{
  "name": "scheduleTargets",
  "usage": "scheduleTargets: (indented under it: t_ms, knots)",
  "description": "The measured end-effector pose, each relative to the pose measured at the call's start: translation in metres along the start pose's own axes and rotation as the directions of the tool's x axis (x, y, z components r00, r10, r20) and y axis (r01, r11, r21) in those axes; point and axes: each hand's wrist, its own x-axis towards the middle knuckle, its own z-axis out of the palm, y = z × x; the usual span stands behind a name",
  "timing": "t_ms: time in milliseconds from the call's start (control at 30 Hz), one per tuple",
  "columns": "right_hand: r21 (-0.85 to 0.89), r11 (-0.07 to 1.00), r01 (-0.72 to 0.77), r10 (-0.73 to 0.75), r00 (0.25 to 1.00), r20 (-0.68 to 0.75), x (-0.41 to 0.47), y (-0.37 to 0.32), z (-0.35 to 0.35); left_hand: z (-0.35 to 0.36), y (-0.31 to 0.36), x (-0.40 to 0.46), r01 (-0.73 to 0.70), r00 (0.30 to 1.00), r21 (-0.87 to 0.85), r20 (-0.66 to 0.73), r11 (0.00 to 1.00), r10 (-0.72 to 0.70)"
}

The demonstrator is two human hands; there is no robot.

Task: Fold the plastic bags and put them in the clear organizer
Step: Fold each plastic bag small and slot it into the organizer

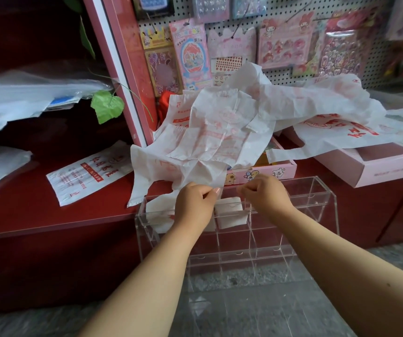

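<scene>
Plastic bag (183,166): crumpled, hanging over the clear organizer (322,198).
Left hand (193,203): pinches the bag's lower edge.
Right hand (266,194): curled; grasp unclear.
Risk: one-sided hold may skew the fold.

Red shelf and grey floor, with what rested on them

The red shelf (93,210) carried a flat printed bag (83,177), a heap of crumpled plastic bags (210,132), a pink cartoon box (268,172) and a pink lidded box (375,166). The clear organizer (317,198) stood on the speckled grey floor (256,312), against the shelf's front.
</scene>
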Motion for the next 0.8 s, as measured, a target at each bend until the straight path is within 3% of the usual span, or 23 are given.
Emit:
scheduleTargets:
  t_ms: [133,333,800]
  knots:
    - [0.055,0.997,0.059,-0.055,0.996,-0.075,-0.003,-0.024,0.008,-0.021,-0.004,-0.005,-0.054,0.995,-0.047,-0.083,0.997,0.050]
    - [0.084,0.979,0.188,-0.184,0.981,-0.062,-0.002,-0.074,0.028,-0.064,-0.026,-0.008,0.013,0.980,-0.007,-0.200,1.000,-0.014]
    - [0.125,0.936,0.330,-0.337,0.941,0.033,0.002,-0.140,0.105,-0.144,-0.133,-0.001,0.294,0.897,0.239,-0.404,0.926,-0.181]
